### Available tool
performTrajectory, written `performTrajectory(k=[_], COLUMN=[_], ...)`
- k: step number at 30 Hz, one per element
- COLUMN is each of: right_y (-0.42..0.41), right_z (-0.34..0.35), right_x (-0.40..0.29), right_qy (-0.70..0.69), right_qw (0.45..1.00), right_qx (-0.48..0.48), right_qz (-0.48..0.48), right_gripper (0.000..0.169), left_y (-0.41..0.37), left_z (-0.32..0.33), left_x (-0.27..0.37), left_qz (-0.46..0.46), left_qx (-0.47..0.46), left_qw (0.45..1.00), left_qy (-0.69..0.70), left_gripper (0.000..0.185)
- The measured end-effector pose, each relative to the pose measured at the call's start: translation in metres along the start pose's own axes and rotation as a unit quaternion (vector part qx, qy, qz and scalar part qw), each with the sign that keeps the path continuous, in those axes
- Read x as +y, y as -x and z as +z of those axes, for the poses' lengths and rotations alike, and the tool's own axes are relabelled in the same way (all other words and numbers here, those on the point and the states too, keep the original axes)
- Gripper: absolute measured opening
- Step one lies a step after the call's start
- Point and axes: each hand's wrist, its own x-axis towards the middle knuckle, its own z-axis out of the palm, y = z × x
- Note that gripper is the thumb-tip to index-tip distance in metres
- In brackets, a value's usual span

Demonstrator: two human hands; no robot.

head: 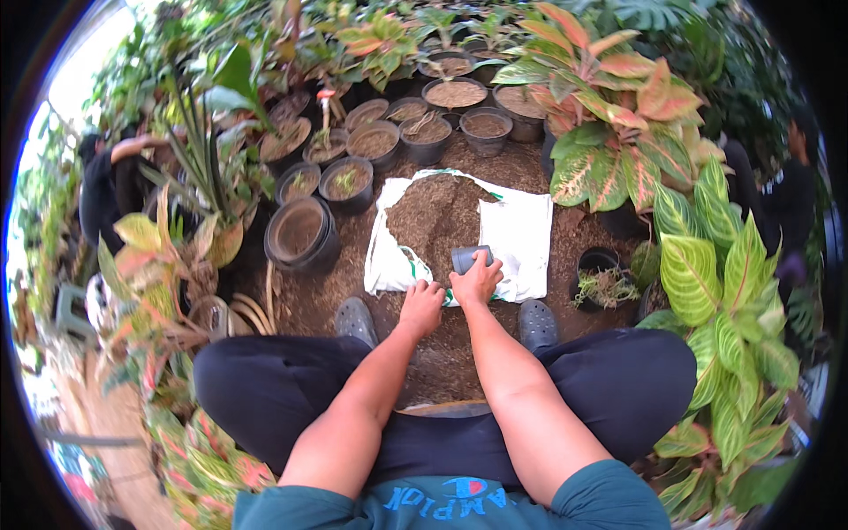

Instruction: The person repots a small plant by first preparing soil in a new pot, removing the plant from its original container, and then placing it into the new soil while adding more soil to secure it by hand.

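Observation:
My right hand (478, 281) is shut on a small dark grey plastic pot (464, 258), which lies tilted on its side. The pot is over the near edge of a heap of brown potting mix (430, 209). Under the heap, a white woven sack (518, 245) with green marks is spread on the ground. My left hand (424, 306) is at the sack's near edge with its fingers curled. Whether it grips the sack there cannot be made out.
Several black pots of soil (454, 94) stand beyond the sack. Stacked pots (301, 232) are at the left, and a pot with uprooted seedlings (599, 281) is at the right. Leafy aglaonemas (609, 132) crowd the sides. Other people sit at far left (99, 179) and far right (792, 185).

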Motion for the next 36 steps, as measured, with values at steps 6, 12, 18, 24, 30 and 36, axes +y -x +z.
performTrajectory(k=[6,12,18,24,30,36], right_y=[-0.005,-0.017,-0.018,-0.014,-0.04,-0.034], right_z=[0.003,-0.012,-0.013,0.007,0.01,0.012], right_x=[0.011,-0.013,0.001,0.033,0.042,0.042], right_qy=[-0.064,-0.131,-0.072,-0.081,-0.075,-0.093], right_qw=[0.993,0.975,0.988,0.995,0.992,0.993], right_qx=[-0.001,0.052,0.08,0.053,0.093,0.067], right_qz=[-0.097,-0.169,-0.111,-0.003,0.027,0.04], right_gripper=[0.071,0.071,0.072,0.076,0.076,0.075], left_y=[0.002,-0.004,-0.004,0.001,0.004,0.006], left_z=[-0.001,0.007,-0.002,-0.004,-0.001,-0.002], left_x=[0.006,0.004,0.005,-0.002,-0.001,-0.002], left_qz=[-0.039,-0.047,-0.035,-0.002,0.002,0.006], left_qx=[-0.017,0.0,-0.038,-0.011,-0.008,-0.005], left_qw=[0.999,0.999,0.998,0.997,0.998,0.999], left_qy=[-0.006,-0.007,0.023,0.07,0.057,0.037], left_gripper=[0.036,0.028,0.022,0.031,0.029,0.025])
